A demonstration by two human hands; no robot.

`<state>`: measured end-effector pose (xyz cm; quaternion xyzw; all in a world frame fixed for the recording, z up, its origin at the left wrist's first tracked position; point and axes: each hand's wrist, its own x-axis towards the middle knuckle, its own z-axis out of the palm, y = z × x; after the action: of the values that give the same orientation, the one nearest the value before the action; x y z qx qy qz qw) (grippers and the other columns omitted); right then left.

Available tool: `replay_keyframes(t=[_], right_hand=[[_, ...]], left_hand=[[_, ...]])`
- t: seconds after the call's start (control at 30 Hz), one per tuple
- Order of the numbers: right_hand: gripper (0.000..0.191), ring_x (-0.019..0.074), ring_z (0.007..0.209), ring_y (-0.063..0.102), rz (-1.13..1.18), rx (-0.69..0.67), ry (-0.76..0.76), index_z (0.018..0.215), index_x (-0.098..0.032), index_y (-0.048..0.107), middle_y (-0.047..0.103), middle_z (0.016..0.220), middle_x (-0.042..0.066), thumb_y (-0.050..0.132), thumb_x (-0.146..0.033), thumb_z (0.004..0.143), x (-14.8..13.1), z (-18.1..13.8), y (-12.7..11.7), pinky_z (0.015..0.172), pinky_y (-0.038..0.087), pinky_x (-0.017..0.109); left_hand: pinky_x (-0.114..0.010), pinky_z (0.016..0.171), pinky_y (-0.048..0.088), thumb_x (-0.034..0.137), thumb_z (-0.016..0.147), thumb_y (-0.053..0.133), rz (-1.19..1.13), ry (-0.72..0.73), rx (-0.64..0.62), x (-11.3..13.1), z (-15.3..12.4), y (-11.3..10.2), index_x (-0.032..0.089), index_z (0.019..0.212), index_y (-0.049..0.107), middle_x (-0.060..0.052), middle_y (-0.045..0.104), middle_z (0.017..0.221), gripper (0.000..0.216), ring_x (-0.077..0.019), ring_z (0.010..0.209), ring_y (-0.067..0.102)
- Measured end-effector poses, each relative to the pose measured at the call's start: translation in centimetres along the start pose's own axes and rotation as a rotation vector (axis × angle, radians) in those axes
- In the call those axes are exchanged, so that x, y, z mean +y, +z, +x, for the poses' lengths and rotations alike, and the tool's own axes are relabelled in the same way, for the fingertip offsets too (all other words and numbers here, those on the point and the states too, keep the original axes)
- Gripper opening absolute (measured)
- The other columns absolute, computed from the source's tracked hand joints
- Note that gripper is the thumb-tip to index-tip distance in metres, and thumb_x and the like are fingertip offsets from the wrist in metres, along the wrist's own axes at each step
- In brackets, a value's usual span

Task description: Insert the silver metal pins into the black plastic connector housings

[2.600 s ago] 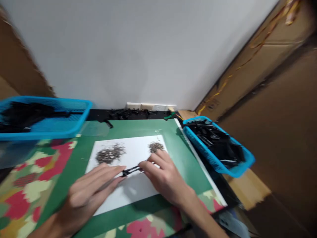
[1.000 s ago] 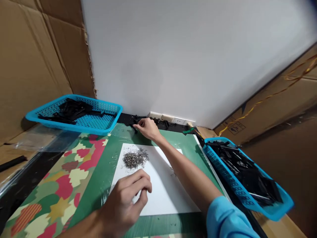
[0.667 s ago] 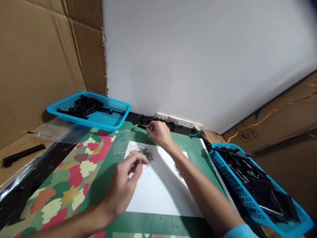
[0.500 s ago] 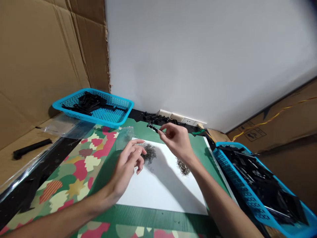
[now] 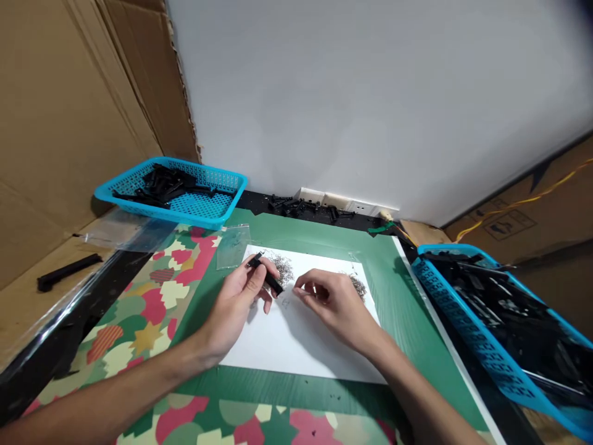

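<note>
My left hand [image 5: 237, 298] is closed around a slim black plastic part [image 5: 273, 283], with the thumb pressed on its side. Just right of the part's lower end is my right hand [image 5: 341, 303], thumb and forefinger pinched together over the white sheet [image 5: 306, 349]; anything between those fingertips is too small to make out. Behind the left fingers lies a pile of tiny dark metal pieces [image 5: 285, 269], partly hidden. A second pile of tiny brownish metal pieces [image 5: 358, 286] shows beyond the right hand.
A blue basket [image 5: 199, 216] with black parts stands at the back left, another blue basket [image 5: 482, 346] at the right. Loose black parts [image 5: 296, 207] lie along the wall beside a socket strip [image 5: 364, 208]. A clear zip bag [image 5: 233, 247] rests on the green mat [image 5: 389, 266].
The black part has passed from my right hand to my left. My right hand has come down to the sheet beside it, fingertips pinched. The view has shifted slightly.
</note>
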<state>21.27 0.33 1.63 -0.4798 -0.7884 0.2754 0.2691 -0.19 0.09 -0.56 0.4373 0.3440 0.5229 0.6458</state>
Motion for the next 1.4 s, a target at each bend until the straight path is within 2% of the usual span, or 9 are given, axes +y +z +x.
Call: replay_keyframes(t=[0.17, 0.3, 0.5, 0.63, 0.8, 0.93, 1.07, 1.23, 1.4], right_hand=[[0.012, 0.0174, 0.079, 0.065, 0.01, -0.094, 0.044, 0.098, -0.023, 0.078, 0.077, 0.096, 0.004, 0.066, -0.022, 0.099, 1.2, 0.2, 1.6, 0.07, 0.045, 0.029], [0.009, 0.0162, 0.069, 0.062, -0.026, -0.07, 0.095, 0.097, -0.026, 0.078, 0.078, 0.088, 0.001, 0.07, -0.022, 0.096, 1.3, 0.3, 2.5, 0.065, 0.04, 0.029], [0.008, 0.016, 0.063, 0.056, -0.052, -0.062, 0.096, 0.092, -0.023, 0.072, 0.073, 0.078, 0.002, 0.066, -0.023, 0.097, 1.2, 0.1, 2.5, 0.061, 0.033, 0.029], [0.013, 0.0155, 0.065, 0.049, 0.168, 0.003, 0.11, 0.096, -0.022, 0.066, 0.061, 0.074, -0.001, 0.058, -0.03, 0.104, 0.8, 0.2, 1.8, 0.062, 0.035, 0.029], [0.021, 0.0151, 0.072, 0.048, 0.558, 0.104, 0.112, 0.099, -0.024, 0.061, 0.057, 0.087, 0.0, 0.059, -0.043, 0.106, -0.2, 0.2, 1.4, 0.065, 0.039, 0.028], [0.027, 0.0126, 0.06, 0.034, 0.781, 0.13, 0.166, 0.102, -0.026, 0.058, 0.043, 0.072, -0.005, 0.064, -0.052, 0.103, -0.4, 0.1, 1.6, 0.054, 0.029, 0.027], [0.03, 0.0126, 0.058, 0.028, 0.919, 0.14, 0.195, 0.105, -0.027, 0.056, 0.038, 0.066, -0.007, 0.068, -0.054, 0.1, -0.2, -0.1, 1.5, 0.052, 0.023, 0.027], [0.027, 0.0113, 0.056, 0.022, 1.032, 0.135, 0.197, 0.102, -0.026, 0.057, 0.033, 0.064, -0.008, 0.072, -0.049, 0.098, 0.0, -0.1, 1.5, 0.051, 0.018, 0.026], [0.028, 0.011, 0.055, 0.025, 1.011, 0.111, 0.168, 0.098, -0.026, 0.057, 0.034, 0.062, -0.009, 0.07, -0.051, 0.098, -0.1, -0.1, 1.8, 0.05, 0.022, 0.026]], left_hand=[[-0.019, 0.049, 0.045, 0.045, 0.099, 0.072, -0.011, -0.123, -0.057, 0.8, 0.1, -0.1, 0.016, 0.113, 0.066, -0.005, 0.065, 0.092, 0.033, -0.0102, 0.064, 0.055], [-0.017, 0.046, 0.041, 0.041, 0.098, 0.075, -0.041, -0.179, -0.037, 1.5, 0.2, 0.2, 0.019, 0.139, 0.059, -0.004, 0.066, 0.088, 0.049, -0.0095, 0.061, 0.052], [-0.019, 0.048, 0.042, 0.034, 0.098, 0.072, -0.196, -0.253, -0.036, 1.7, 0.0, 0.1, 0.025, 0.137, 0.064, -0.004, 0.059, 0.095, 0.041, -0.0122, 0.069, 0.054], [-0.018, 0.047, 0.039, 0.031, 0.1, 0.068, -0.228, -0.296, -0.038, 1.8, -0.2, 0.1, 0.027, 0.137, 0.067, -0.003, 0.055, 0.098, 0.037, -0.0094, 0.066, 0.048], [-0.016, 0.05, 0.04, 0.026, 0.101, 0.067, -0.192, -0.313, -0.05, 1.8, -0.1, 0.5, 0.025, 0.141, 0.066, -0.004, 0.056, 0.103, 0.04, -0.0067, 0.067, 0.046], [-0.014, 0.04, 0.036, 0.028, 0.096, 0.075, -0.026, -0.23, -0.108, 1.4, -0.2, 0.4, 0.028, 0.151, 0.052, -0.006, 0.065, 0.107, 0.059, -0.0034, 0.053, 0.048], [-0.016, 0.031, 0.031, 0.04, 0.095, 0.076, 0.137, -0.167, -0.142, 1.1, -0.1, 0.0, 0.025, 0.134, 0.054, -0.007, 0.076, 0.098, 0.048, -0.005, 0.037, 0.05], [-0.015, 0.04, 0.036, 0.039, 0.09, 0.082, 0.299, -0.079, -0.05, 1.0, 0.2, -0.3, 0.017, 0.111, 0.071, -0.005, 0.076, 0.08, 0.032, -0.0048, 0.046, 0.049], [-0.016, 0.042, 0.034, 0.037, 0.077, 0.094, 0.297, -0.138, -0.004, 0.9, -0.1, -0.7, 0.016, 0.099, 0.075, -0.007, 0.078, 0.083, 0.035, -0.0079, 0.054, 0.056]])
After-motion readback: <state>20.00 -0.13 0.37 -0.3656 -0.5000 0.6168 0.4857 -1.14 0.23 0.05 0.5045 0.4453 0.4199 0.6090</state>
